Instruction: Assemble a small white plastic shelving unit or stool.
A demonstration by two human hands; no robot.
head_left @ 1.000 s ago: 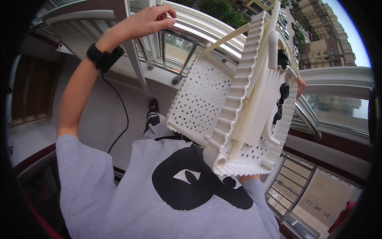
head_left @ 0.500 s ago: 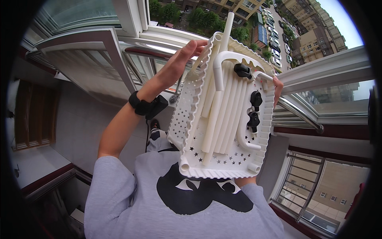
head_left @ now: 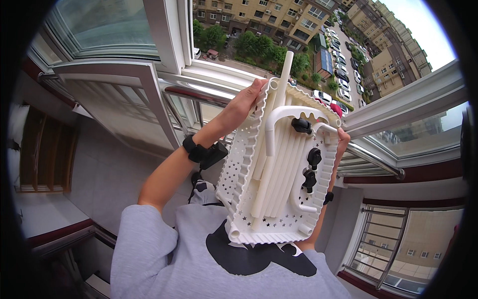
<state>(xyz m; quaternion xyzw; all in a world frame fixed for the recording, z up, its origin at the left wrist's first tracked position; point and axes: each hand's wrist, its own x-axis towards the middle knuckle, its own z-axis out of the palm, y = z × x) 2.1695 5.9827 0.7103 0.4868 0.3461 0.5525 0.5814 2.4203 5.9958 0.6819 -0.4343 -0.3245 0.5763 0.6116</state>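
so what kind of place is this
Probably an enclosed balcony on an upper floor: windows with a metal railing alongside, and outside, seen from above, parked cars and multi-storey buildings.

Left hand [head_left: 246, 102]: closed on the white tray's [head_left: 275, 240] upper left corner, fingertips hidden.
Left wrist [head_left: 201, 142]: nearly straight.
Left forearm [head_left: 169, 172]: slanted inward from a bent elbow.
Right hand [head_left: 342, 141]: gripping near the upper right corner, mostly hidden.
Right forearm [head_left: 318, 224]: steep, partly behind the right edge.
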